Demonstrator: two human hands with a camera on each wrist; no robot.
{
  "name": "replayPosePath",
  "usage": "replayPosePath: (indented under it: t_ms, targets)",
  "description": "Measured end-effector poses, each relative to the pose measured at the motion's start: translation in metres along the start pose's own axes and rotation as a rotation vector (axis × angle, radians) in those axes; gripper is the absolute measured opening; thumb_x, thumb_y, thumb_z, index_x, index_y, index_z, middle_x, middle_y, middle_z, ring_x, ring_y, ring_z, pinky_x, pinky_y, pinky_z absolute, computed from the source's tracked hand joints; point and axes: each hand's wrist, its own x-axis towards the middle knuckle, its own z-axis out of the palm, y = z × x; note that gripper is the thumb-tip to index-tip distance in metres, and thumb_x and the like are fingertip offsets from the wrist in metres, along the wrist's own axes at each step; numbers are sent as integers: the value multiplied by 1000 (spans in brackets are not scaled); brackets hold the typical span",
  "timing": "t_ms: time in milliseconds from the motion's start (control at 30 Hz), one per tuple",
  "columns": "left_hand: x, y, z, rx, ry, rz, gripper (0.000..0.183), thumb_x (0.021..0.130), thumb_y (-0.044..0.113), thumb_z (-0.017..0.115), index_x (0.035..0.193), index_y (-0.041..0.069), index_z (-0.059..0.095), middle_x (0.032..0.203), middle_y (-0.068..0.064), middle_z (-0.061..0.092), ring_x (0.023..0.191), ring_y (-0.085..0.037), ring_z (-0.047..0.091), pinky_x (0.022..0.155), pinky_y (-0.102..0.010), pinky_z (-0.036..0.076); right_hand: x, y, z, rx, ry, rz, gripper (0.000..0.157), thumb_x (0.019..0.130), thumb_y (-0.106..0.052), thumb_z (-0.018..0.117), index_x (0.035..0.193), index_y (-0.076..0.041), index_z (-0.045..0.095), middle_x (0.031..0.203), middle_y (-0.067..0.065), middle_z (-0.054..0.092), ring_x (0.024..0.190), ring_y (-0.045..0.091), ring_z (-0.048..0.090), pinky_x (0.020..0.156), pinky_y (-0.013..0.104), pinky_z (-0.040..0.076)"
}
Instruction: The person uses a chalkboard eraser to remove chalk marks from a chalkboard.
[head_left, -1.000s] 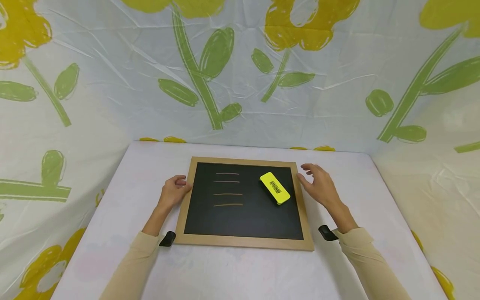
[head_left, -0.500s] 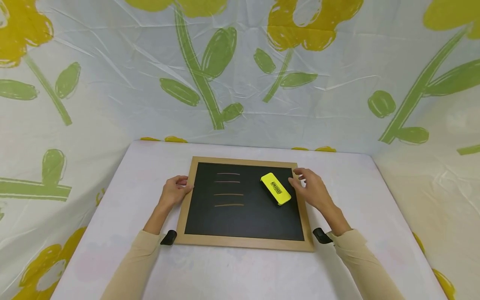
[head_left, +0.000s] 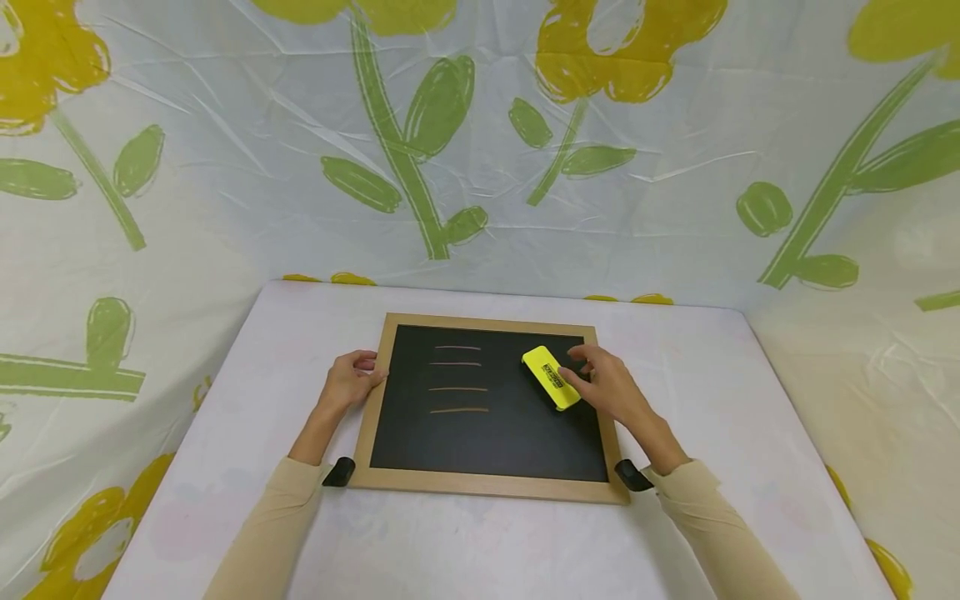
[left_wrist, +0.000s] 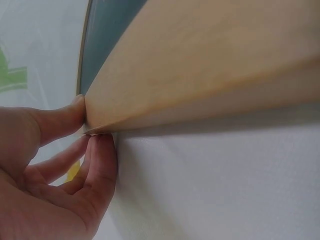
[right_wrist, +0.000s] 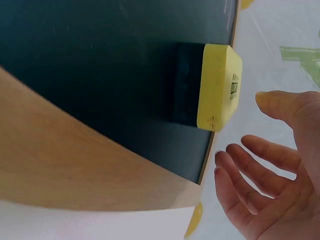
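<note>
A small chalkboard (head_left: 480, 442) with a wooden frame lies flat, four-sided, with several thin chalk lines (head_left: 458, 389) on its left part. On its right part rests a yellow-topped eraser (head_left: 542, 364) with a dark underside, set at a slant. My left hand (head_left: 347, 385) holds the board's left frame edge; in the left wrist view the thumb (left_wrist: 65, 120) lies on top and the fingertips are at the edge's side. Over the eraser's right side hovers my right hand (head_left: 611, 387), thumb and fingers spread. The right wrist view shows a gap between its thumb and the eraser (right_wrist: 215, 90).
The board lies on a table covered with a white cloth (head_left: 480, 542). Behind and at both sides hang white sheets printed with yellow flowers and green stems (head_left: 397, 150). Dark devices are strapped at both wrists, the right one (head_left: 633, 475) overlapping the frame's corner.
My right hand has moved left from beside the right frame edge to over the board and the eraser. The left hand keeps its hold, and the eraser has stayed put.
</note>
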Motion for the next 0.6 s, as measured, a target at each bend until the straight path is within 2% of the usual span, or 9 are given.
replayPosePath:
  t_ms: [267, 600]
  targets:
    - [1, -2, 0, 1, 0, 0, 44, 93, 7, 74, 132, -9, 61, 117, -26, 64, 93, -29, 62, 75, -29, 47, -2, -4, 9, -20, -53, 16, 53, 94, -23, 77, 132, 8, 60, 126, 25, 65, 101, 39, 64, 81, 50, 55]
    - [1, -1, 1, -3, -10, 13, 44, 94, 8, 74, 132, -10, 60, 117, -27, 64, 96, -32, 62, 80, -34, 49, -3, -11, 13, -26, -68, 16, 55, 93, -26, 78, 131, 8, 60, 121, 23, 64, 96, 34, 62, 81, 48, 53]
